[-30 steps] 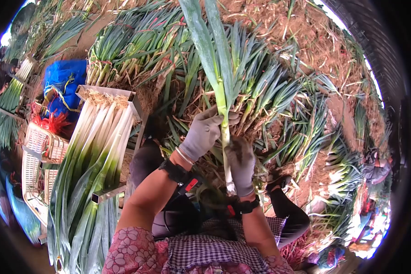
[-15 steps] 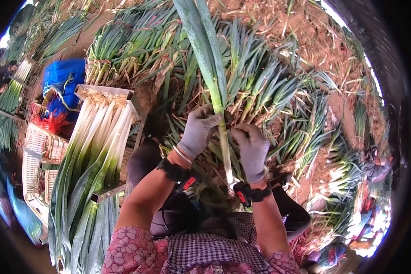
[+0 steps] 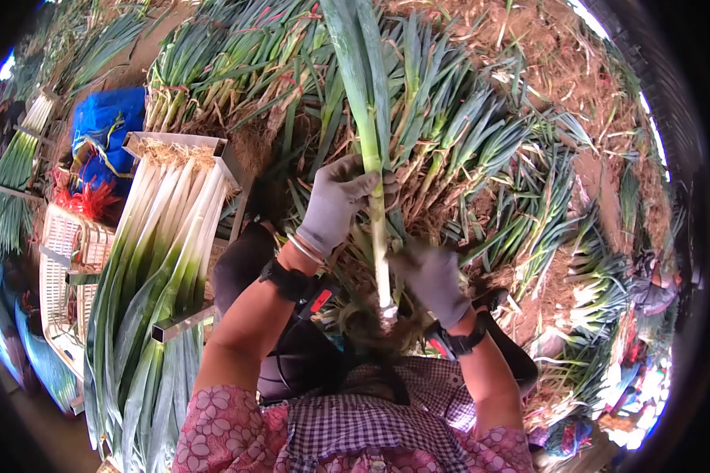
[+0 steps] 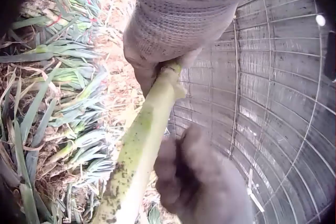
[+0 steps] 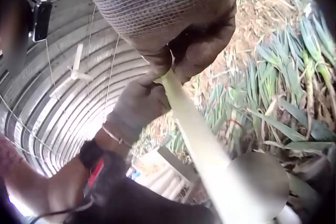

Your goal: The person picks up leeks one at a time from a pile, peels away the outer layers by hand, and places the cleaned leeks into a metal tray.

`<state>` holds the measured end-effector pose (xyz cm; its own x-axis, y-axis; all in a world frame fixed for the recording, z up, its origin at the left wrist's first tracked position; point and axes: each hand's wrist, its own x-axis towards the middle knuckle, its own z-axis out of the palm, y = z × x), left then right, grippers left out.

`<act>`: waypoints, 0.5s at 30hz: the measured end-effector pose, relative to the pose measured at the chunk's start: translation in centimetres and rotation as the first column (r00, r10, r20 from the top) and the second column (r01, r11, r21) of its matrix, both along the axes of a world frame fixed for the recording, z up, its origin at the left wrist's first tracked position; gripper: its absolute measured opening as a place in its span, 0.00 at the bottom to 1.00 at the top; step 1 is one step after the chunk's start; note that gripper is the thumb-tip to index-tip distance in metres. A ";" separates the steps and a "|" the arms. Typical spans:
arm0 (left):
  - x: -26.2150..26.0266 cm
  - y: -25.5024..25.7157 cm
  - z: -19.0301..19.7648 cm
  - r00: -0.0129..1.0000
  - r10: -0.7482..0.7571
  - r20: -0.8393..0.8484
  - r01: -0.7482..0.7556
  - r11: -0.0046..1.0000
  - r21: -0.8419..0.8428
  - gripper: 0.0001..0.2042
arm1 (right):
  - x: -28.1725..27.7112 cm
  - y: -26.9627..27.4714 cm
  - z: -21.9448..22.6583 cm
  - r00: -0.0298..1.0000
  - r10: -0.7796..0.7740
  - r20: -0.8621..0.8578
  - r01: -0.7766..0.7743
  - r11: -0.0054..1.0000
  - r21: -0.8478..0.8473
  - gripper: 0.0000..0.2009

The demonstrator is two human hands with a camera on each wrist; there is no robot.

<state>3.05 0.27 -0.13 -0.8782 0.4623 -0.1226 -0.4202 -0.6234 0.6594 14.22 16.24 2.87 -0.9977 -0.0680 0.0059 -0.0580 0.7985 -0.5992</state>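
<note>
One long leek [image 3: 380, 252] stands nearly upright in front of the person, leaves up and whitish root end down. The gloved left hand [image 3: 335, 206] grips it around mid-stalk; in the left wrist view that hand [image 4: 181, 19] wraps the stalk [image 4: 137, 150]. Lower down, the gloved right hand [image 3: 434, 280] is blurred at the stalk's right side. In the left wrist view the right hand's [image 4: 202, 179] fingers are curled. The right wrist view shows this hand [image 5: 163, 16] pinching a thin pale flap at the stalk [image 5: 197, 137], close to the left hand [image 5: 137, 104].
At left, a metal frame [image 3: 183, 323] holds a row of leeks [image 3: 154, 260], roots upward. Beyond it are a white basket [image 3: 59, 252] and a blue bag [image 3: 106, 118]. Piled leeks [image 3: 442, 118] lie across the soil ahead and at right.
The right hand has moved down and outward from the stalk, after coming up near the left hand half a second ago. The left hand keeps its grip and sits slightly higher in view.
</note>
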 end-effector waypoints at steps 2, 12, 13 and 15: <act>0.1 0.6 0.0 1.000 -0.018 -0.004 0.018 0.998 -0.052 0.16 | -1.9 0.5 0.5 0.994 -0.104 -0.035 0.102 0.993 -0.055 0.14; 1.4 1.5 0.4 0.952 0.117 -0.283 -0.182 0.959 -0.216 0.10 | -5.4 0.0 -5.4 0.952 -0.293 -0.085 0.292 0.956 -0.028 0.11; 1.0 1.3 0.6 0.926 0.132 -0.352 -0.218 0.952 -0.214 0.10 | -4.4 0.3 -5.3 0.958 -0.287 0.021 0.288 0.951 -0.113 0.10; 0.7 1.2 1.3 0.938 0.144 -0.316 -0.210 0.960 -0.186 0.10 | -3.7 0.3 -4.4 0.946 -0.322 0.044 0.319 0.895 -0.313 0.09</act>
<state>3.72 1.50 1.13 -0.9547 0.2874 0.0776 -0.0804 -0.4999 0.8623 10.49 16.54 -1.49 -0.9650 0.2619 -0.0171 0.1630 0.5471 -0.8211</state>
